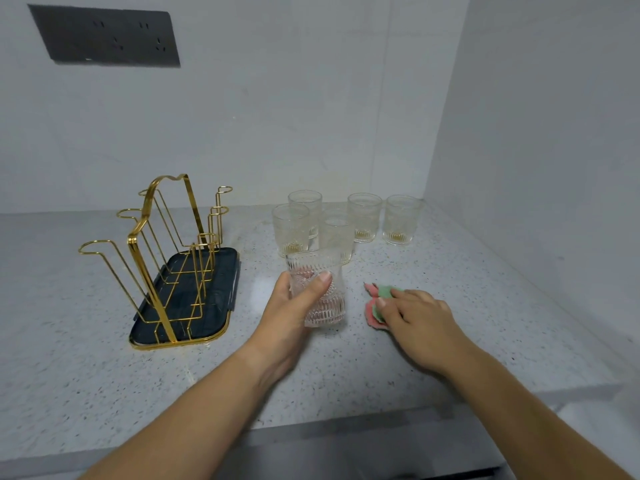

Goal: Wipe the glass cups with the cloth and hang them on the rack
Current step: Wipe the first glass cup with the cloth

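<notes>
My left hand grips a clear patterned glass cup, held upright just above the counter in the middle of the view. To its right, my right hand lies on a pink and green cloth on the counter, fingers curled over it. Several more glass cups stand upright in a cluster behind. At the left stands a gold wire rack on a dark tray with a gold rim; nothing hangs on its prongs.
The speckled stone counter ends in a front edge near the bottom of the view. White walls close it in behind and at the right. A dark socket panel sits high on the back wall.
</notes>
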The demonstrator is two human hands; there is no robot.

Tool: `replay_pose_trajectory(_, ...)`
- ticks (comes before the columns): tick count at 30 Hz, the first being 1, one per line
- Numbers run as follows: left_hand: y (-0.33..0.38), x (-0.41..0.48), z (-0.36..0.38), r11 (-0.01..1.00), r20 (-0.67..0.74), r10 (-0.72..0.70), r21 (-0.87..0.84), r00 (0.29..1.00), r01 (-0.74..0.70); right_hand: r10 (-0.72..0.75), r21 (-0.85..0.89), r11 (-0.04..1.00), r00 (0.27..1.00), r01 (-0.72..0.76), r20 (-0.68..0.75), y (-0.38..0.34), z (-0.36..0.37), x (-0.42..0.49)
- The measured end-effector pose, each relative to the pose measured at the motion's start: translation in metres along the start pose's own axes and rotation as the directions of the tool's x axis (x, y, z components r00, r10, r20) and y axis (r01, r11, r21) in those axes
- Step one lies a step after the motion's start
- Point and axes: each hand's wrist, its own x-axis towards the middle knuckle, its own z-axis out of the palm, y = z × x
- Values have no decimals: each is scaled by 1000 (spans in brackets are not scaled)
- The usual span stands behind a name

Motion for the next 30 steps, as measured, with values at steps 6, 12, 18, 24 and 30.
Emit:
replay_pose_trajectory(6,16,-9,-7,999,38,28,26,999,-29,57,660,748,984,71,-171,-58,-6,-17)
replay_pose_trajectory(12,58,-23,-9,987,116,127,87,985,-137,-145,911,-280,951,-304,273,-111,-8,-26)
replay_pose_trajectory(18,112,-37,-10,946,131,292,104,947,-307,-207,889,-442,978,-119,27,-149,-50,-19)
replay_pose_trajectory(24,195,-44,-46,820,125,436,353,891,-451,-116,982,-165,987,92,-112,-178,-83,9)
replay_pose_trajectory(30,267,-29,-85,641,205,237,701,950,-311,-143,963,163,971,214,-192,-216,-98,56)
